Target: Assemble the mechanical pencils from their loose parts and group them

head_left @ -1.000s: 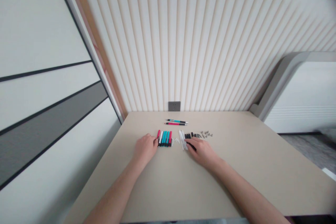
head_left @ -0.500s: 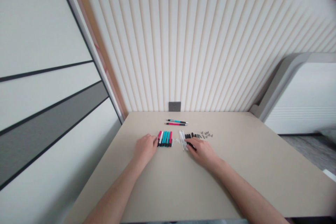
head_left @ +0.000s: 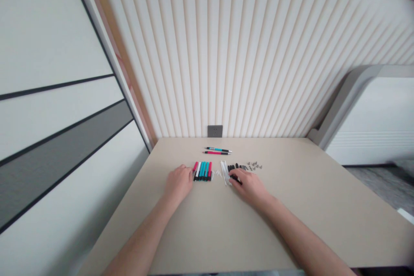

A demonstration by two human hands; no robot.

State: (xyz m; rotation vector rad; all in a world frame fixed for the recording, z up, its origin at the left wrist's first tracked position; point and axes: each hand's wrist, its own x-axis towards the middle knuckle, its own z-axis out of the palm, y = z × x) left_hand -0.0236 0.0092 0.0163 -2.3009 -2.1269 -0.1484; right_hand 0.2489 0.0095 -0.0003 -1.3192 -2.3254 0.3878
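My left hand (head_left: 180, 181) rests on the table at the left end of a row of pen barrels. Its bent fingertips lie beside or against the leftmost red barrel (head_left: 195, 166); I see nothing held in them. Next to that come a white barrel (head_left: 198, 170), several turquoise barrels (head_left: 202, 170) and another red barrel (head_left: 210, 169), all with black lower ends. My right hand (head_left: 248, 184) lies over a row of short black pen parts (head_left: 237, 166), thumb and fingers apart, partly hiding them. Thin white refills (head_left: 224, 172) lie just left of its fingertips.
Small white pieces (head_left: 218, 173) lie between barrels and refills. Small grey metal pieces (head_left: 255, 166) are scattered right of the black parts. Farther back lie a turquoise pen (head_left: 218, 149) and a red pen (head_left: 217, 153). A socket (head_left: 215, 131) sits on the ribbed wall behind the table (head_left: 207, 228).
My left fingers have shifted very slightly at the leftmost red barrel, which lies a little further left. My right hand has barely moved.
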